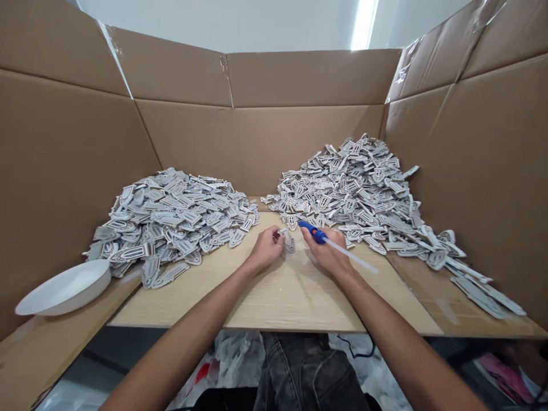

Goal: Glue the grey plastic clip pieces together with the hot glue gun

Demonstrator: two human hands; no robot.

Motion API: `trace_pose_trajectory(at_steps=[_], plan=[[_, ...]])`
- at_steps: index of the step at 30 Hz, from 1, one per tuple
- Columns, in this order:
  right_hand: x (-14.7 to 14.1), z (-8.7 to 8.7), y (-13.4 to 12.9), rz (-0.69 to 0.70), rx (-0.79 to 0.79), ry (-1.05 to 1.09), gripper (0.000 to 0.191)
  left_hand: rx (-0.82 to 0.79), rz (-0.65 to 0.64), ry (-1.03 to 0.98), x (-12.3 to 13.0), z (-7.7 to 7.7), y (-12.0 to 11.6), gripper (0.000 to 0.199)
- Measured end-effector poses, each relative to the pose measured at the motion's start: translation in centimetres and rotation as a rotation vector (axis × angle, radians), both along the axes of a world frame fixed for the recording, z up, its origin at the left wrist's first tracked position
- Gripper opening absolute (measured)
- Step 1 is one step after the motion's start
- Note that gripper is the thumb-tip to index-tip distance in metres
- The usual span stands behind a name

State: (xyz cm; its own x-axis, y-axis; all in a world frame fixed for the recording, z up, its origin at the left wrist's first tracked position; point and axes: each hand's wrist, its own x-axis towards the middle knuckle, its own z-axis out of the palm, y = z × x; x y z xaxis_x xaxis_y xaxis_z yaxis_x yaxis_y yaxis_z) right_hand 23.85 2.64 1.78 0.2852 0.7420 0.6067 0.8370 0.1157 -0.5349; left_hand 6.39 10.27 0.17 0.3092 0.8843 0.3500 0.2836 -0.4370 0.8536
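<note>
Near the middle of the wooden board, my left hand (266, 249) pinches a small, flat, grey-white tag-like piece (289, 242) with one rounded end. My right hand (329, 251) is closed around a blue hot glue gun (315, 233) with an orange part. A long translucent glue stick (357, 261) sticks out of its back toward my right wrist. The gun's front points to the left, just above and right of the held piece, and a gap shows between them. Another loose piece (291, 221) with a dark outline lies just beyond my hands.
Heaps of similar pieces rise on the left (171, 211) and, higher, on the right (355, 182). A white bowl (64, 288) stands at the left edge. Tall cardboard walls (308, 142) enclose the wooden board (282, 302) on three sides.
</note>
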Motion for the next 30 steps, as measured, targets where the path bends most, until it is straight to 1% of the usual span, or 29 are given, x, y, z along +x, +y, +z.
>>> trace_pose_trajectory(at_steps=[3,6,9,11,13,14,15,16,17,18,19,21,22,24,25,27,30], plan=[[-0.1,0.5,-0.2,0.003,-0.046,0.046,0.054,0.000,0.053,-0.031,0.0,0.1,0.1,0.005],[-0.1,0.7,-0.3,0.001,-0.064,0.047,0.054,-0.045,0.192,-0.123,-0.3,0.4,0.6,0.010],[-0.1,0.8,-0.3,0.004,-0.074,0.051,0.054,-0.149,0.349,-0.278,-1.5,1.4,1.5,0.014],[-0.1,0.8,-0.3,-0.002,-0.083,0.053,0.054,-0.167,0.436,-0.351,-2.6,2.5,2.2,0.012],[-0.1,0.8,-0.3,-0.001,-0.091,0.052,0.054,-0.082,0.560,-0.477,-3.7,3.6,2.9,0.014],[-0.1,0.8,-0.2,0.001,-0.095,0.049,0.053,0.019,0.653,-0.609,-4.2,4.0,3.2,0.023],[-0.1,0.8,-0.2,0.003,-0.098,0.045,0.053,0.110,0.706,-0.704,-4.6,4.3,3.5,0.036],[-0.1,0.8,-0.2,0.003,-0.102,0.039,0.054,0.164,0.742,-0.754,-4.9,4.3,3.7,0.050],[-0.1,0.8,-0.1,0.001,-0.106,0.030,0.054,0.164,0.756,-0.757,-5.0,4.3,3.8,0.060],[-0.1,0.7,-0.1,-0.002,-0.111,0.022,0.055,0.108,0.747,-0.704,-5.0,4.1,3.8,0.064],[-0.1,0.7,-0.1,-0.005,-0.119,0.014,0.055,0.022,0.729,-0.618,-4.8,3.8,3.7,0.062],[0.0,0.8,-0.1,-0.016,-0.139,0.001,0.055,-0.124,0.660,-0.408,-4.3,3.0,3.3,0.047],[0.0,0.8,-0.1,-0.024,-0.153,-0.004,0.055,-0.143,0.622,-0.316,-4.0,2.7,3.1,0.036],[0.0,0.9,-0.1,-0.033,-0.182,-0.015,0.054,-0.074,0.533,-0.188,-3.3,2.2,2.5,0.016],[0.1,0.9,-0.1,-0.038,-0.200,-0.021,0.053,-0.023,0.481,-0.148,-3.0,2.0,2.2,0.009],[0.1,1.0,-0.1,-0.053,-0.247,-0.036,0.052,0.050,0.383,-0.089,-2.6,1.7,1.8,0.007],[0.3,0.8,0.2,-0.098,-0.312,-0.080,0.049,0.068,0.293,0.008,-2.2,1.3,1.4,0.009]])
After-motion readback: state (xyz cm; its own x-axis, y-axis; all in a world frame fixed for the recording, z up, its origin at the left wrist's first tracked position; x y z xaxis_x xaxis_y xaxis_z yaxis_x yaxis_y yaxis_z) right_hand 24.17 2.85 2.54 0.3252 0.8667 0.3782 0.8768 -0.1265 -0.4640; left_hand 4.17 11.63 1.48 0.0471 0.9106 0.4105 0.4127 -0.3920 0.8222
